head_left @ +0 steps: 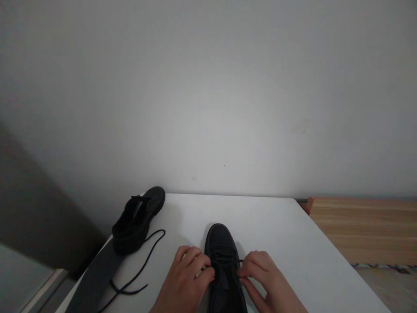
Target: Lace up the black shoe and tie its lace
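Observation:
A black shoe (221,243) stands on the white table (286,234) right in front of me, toe pointing away. My left hand (185,278) and my right hand (267,278) sit on either side of its lacing. Each hand pinches the black lace at the eyelets with thumb and forefinger. A second black shoe (138,219) lies at the table's far left corner, unlaced. A loose black lace (140,269) trails from beside it across the table toward me.
A plain grey wall stands right behind the table. A dark strip (94,278) runs along the table's left edge. A wooden surface (365,226) lies lower at the right, beyond the table's edge.

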Motion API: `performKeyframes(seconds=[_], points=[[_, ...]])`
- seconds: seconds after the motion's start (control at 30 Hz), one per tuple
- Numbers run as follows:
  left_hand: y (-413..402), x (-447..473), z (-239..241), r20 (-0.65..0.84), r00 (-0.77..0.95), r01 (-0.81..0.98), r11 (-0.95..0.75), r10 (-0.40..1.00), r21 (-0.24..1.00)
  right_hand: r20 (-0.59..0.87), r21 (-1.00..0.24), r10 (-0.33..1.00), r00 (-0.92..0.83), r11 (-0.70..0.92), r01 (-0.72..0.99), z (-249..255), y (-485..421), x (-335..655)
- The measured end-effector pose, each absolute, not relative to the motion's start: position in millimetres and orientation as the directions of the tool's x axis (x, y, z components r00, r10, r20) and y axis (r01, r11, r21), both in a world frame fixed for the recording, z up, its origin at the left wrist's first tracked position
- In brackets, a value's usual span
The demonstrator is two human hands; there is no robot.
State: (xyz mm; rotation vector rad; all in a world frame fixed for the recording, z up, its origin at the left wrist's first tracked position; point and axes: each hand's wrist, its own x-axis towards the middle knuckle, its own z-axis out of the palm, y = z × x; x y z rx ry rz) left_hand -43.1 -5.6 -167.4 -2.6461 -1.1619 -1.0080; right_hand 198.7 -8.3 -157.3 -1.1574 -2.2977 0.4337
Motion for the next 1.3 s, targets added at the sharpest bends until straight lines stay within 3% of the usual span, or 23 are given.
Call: performKeyframes(seconds=[0.17,0.37,0.5,0.67,0.83,1.03,1.1,1.17,1.3], points=[[-7.3,-43.7,-174.4,0.575,0.468,0.701,-0.678,0.671,0.222,0.418,-0.378,0.762,-0.494,0.64,0.669,-163.5,-9.9,197.8],[-11.8,-41.5,-175.0,0.489,0.507,0.677,-0.679,0.71,0.284,0.336,-0.508,0.804,-0.491,0.593,0.625,-172.7,-13.6,197.6],[-17.8,-35.9,-169.2,0.398,0.498,0.713,-0.625,0.771,0.317,0.378,-0.528,0.787,-0.487,0.616,0.585,-173.9,-17.5,195.2],[-21.3,-25.9,-163.8,0.241,0.521,0.742,-0.574,0.819,0.347,0.4,-0.348,0.734,-0.549,0.675,0.65,-171.3,-21.4,189.2],[-17.8,-17.4,-159.1,0.228,0.516,0.757,-0.564,0.826,0.329,0.338,-0.091,0.747,-0.572,0.631,0.77,-176.9,-19.3,176.3],[-16.0,-12.8,-153.9,0.245,0.488,0.761,-0.546,0.837,0.349,0.29,-0.027,0.806,-0.516,0.546,0.837,-166.5,-14.0,153.7],[-16.2,-14.9,-150.9,0.291,0.462,0.746,-0.545,0.838,0.383,0.303,-0.054,0.808,-0.505,0.544,0.837,-156.2,-12.8,150.5],[-15.7,-18.8,-144.4,0.348,0.418,0.702,-0.542,0.839,0.462,0.332,-0.178,0.815,-0.475,0.548,0.817,-142.9,-12.2,151.6],[-10.5,-26.9,-122.0,0.427,0.25,0.495,-0.494,0.869,0.715,0.416,-0.652,0.851,-0.32,0.524,0.547,-117.5,-11.1,161.8]])
